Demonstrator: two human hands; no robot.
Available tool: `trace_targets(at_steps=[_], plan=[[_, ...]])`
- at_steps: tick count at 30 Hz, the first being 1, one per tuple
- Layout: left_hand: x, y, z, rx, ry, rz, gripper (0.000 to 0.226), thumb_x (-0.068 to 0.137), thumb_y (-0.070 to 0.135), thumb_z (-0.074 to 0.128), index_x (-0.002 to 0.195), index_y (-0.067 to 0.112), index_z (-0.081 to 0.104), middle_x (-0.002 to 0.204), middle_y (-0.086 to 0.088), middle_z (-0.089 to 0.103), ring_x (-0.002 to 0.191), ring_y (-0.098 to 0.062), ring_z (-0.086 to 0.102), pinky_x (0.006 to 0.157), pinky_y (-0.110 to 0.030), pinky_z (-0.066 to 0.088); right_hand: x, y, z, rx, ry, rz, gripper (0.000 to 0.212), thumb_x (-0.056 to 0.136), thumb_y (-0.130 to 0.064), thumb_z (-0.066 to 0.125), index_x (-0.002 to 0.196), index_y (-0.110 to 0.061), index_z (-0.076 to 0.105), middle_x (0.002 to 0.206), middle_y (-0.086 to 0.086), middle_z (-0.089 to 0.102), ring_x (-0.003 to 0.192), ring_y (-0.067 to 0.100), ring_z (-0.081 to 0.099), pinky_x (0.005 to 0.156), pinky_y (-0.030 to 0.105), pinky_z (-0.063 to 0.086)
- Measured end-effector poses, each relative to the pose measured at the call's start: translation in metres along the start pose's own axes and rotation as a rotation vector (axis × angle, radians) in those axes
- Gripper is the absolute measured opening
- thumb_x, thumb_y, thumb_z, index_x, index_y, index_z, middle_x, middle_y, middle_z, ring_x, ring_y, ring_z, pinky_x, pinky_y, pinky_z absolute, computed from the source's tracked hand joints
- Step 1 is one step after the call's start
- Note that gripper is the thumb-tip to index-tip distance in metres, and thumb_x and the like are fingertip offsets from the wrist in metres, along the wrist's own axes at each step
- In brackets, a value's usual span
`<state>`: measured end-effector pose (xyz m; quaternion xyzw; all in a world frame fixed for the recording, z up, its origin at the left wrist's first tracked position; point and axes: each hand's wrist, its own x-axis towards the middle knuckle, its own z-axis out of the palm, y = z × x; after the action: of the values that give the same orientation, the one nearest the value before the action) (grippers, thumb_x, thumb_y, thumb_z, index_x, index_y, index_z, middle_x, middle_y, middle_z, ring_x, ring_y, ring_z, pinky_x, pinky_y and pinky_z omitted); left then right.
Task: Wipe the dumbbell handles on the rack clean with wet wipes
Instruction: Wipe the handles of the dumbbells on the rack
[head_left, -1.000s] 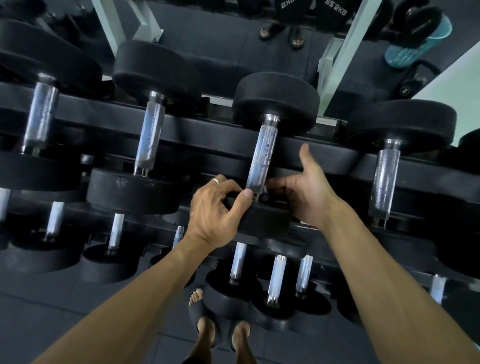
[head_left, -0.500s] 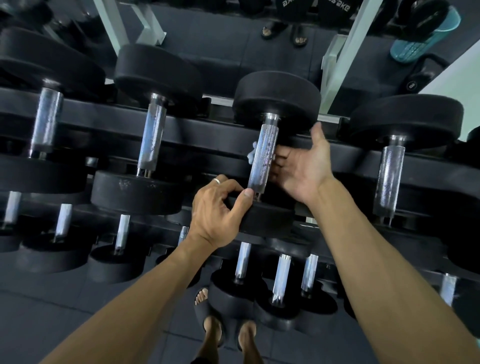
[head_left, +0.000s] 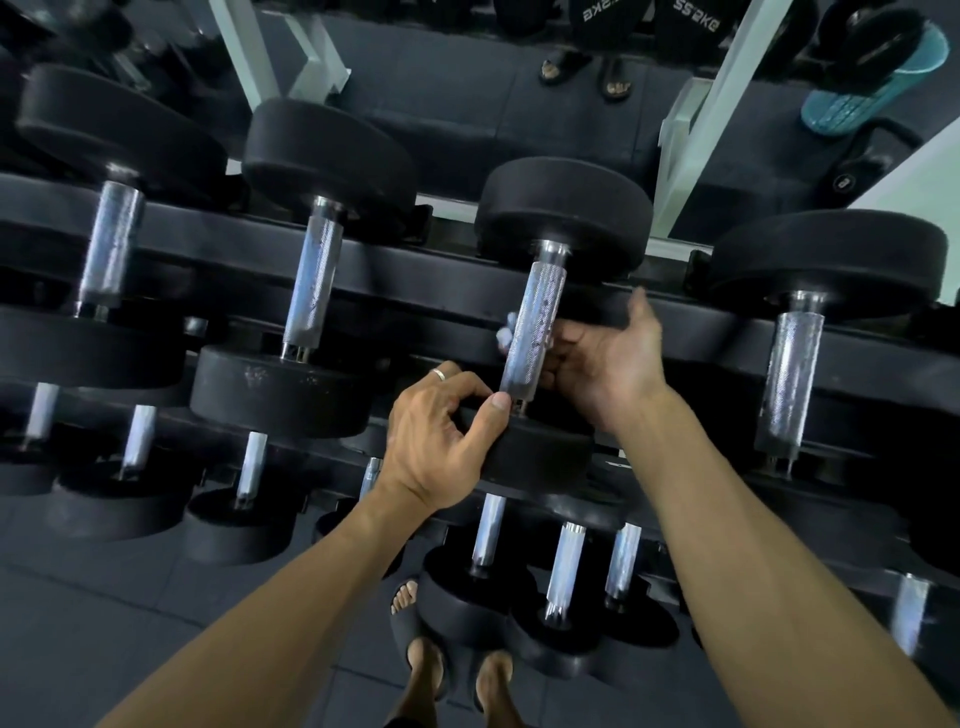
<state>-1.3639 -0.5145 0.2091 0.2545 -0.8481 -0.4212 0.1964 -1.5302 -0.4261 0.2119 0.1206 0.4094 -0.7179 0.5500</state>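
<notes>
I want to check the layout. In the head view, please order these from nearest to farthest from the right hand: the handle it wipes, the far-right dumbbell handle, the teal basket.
1. Handle being wiped, touching the right hand.
2. Far-right dumbbell handle, to its right.
3. Teal basket, top right corner.

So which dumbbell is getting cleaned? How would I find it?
Look at the top shelf of the black rack, where four big dumbbells show silver handles. Count to the third handle from the left. It is the only one with hands on it: the left hand grips its near weight, and the right hand wraps the handle with a wipe.
</notes>
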Motion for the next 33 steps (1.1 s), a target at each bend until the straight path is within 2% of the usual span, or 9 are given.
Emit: trace_targets(at_steps=[3, 5, 9, 13, 18, 20, 26, 30, 33], plan=[[-0.001, 0.000, 0.001, 0.004, -0.008, -0.016, 0.038, 0.085, 0.047, 0.047, 0.069, 0.016, 0.064, 0.071, 0.006, 0.055, 0.067, -0.010, 0.054, 0.062, -0.027, 0.042, 0.011, -0.013, 0.010, 0.333, 0.010, -0.113, 0.111, 0.088, -0.081, 0.017, 0.125, 0.015, 0.058, 0.123, 0.037, 0.060, 0.119, 0.046, 0.060, 0.111, 0.048, 0.041], [-0.001, 0.000, 0.000, -0.001, -0.008, -0.014, 0.037, 0.085, 0.047, 0.047, 0.070, 0.017, 0.064, 0.071, 0.006, 0.055, 0.067, -0.010, 0.054, 0.062, -0.027, 0.042, 0.011, -0.009, 0.010, 0.252, 0.006, -0.119, 0.109, 0.090, -0.080, 0.014, 0.124, 0.012, 0.061, 0.122, 0.034, 0.063, 0.114, 0.044, 0.064, 0.108, 0.048, 0.043], [0.000, 0.001, -0.001, -0.010, -0.019, -0.020, 0.031, 0.085, 0.048, 0.047, 0.070, 0.025, 0.061, 0.072, 0.006, 0.055, 0.068, -0.011, 0.055, 0.062, -0.029, 0.043, 0.004, 0.008, 0.002, -0.102, 0.030, -0.019, 0.116, 0.089, -0.079, 0.000, 0.097, 0.008, 0.076, 0.109, 0.029, 0.070, 0.106, 0.040, 0.068, 0.102, 0.047, 0.046], [0.000, 0.000, 0.000, 0.002, -0.017, -0.028, 0.035, 0.085, 0.048, 0.047, 0.070, 0.021, 0.063, 0.072, 0.004, 0.056, 0.068, -0.011, 0.055, 0.063, -0.030, 0.043, 0.021, -0.018, 0.006, 0.197, 0.063, -0.102, 0.110, 0.089, -0.080, 0.011, 0.122, 0.012, 0.063, 0.122, 0.033, 0.063, 0.121, 0.042, 0.060, 0.110, 0.046, 0.042], [0.000, 0.001, -0.001, -0.001, -0.016, -0.017, 0.025, 0.086, 0.047, 0.047, 0.069, 0.031, 0.056, 0.072, 0.005, 0.057, 0.068, -0.011, 0.055, 0.063, -0.028, 0.042, 0.005, -0.003, -0.006, -0.144, 0.001, 0.017, 0.109, 0.092, -0.076, 0.004, 0.119, 0.012, 0.062, 0.117, 0.029, 0.067, 0.105, 0.037, 0.068, 0.090, 0.043, 0.052], [0.000, 0.002, -0.001, -0.004, -0.020, -0.012, 0.026, 0.086, 0.048, 0.046, 0.070, 0.031, 0.056, 0.072, 0.005, 0.057, 0.069, -0.010, 0.055, 0.064, -0.029, 0.043, -0.004, 0.005, -0.014, -0.212, 0.122, 0.037, 0.097, 0.097, -0.068, 0.013, 0.114, 0.012, 0.064, 0.109, 0.029, 0.070, 0.097, 0.037, 0.069, 0.082, 0.042, 0.054], [0.001, 0.001, -0.003, 0.027, -0.072, -0.025, 0.043, 0.085, 0.056, 0.044, 0.073, 0.021, 0.065, 0.074, 0.008, 0.056, 0.072, -0.009, 0.055, 0.067, -0.034, 0.047, -0.044, 0.005, -0.013, -0.263, 0.346, -0.179, 0.017, 0.095, -0.010, 0.054, 0.093, -0.003, 0.070, 0.089, 0.016, 0.075, 0.080, 0.025, 0.072, 0.084, 0.037, 0.057], [0.003, 0.009, -0.012, 0.013, -0.224, -0.088, 0.050, 0.081, 0.065, 0.043, 0.081, 0.021, 0.068, 0.080, 0.008, 0.061, 0.079, -0.007, 0.058, 0.074, -0.036, 0.049, -0.076, 0.008, 0.006, -0.366, 0.331, -0.296, 0.016, 0.094, 0.003, 0.058, 0.094, -0.007, 0.070, 0.094, 0.016, 0.076, 0.077, 0.022, 0.074, 0.081, 0.036, 0.061], [0.013, 0.007, -0.024, -0.174, -0.367, -0.141, 0.038, 0.083, 0.057, 0.060, 0.101, 0.025, 0.068, 0.093, 0.011, 0.069, 0.089, -0.002, 0.063, 0.086, -0.030, 0.052, -0.089, 0.019, 0.026, -0.517, 0.351, -0.340, 0.013, 0.093, 0.001, 0.062, 0.098, -0.007, 0.071, 0.097, 0.015, 0.076, 0.080, 0.022, 0.075, 0.080, 0.033, 0.061]])
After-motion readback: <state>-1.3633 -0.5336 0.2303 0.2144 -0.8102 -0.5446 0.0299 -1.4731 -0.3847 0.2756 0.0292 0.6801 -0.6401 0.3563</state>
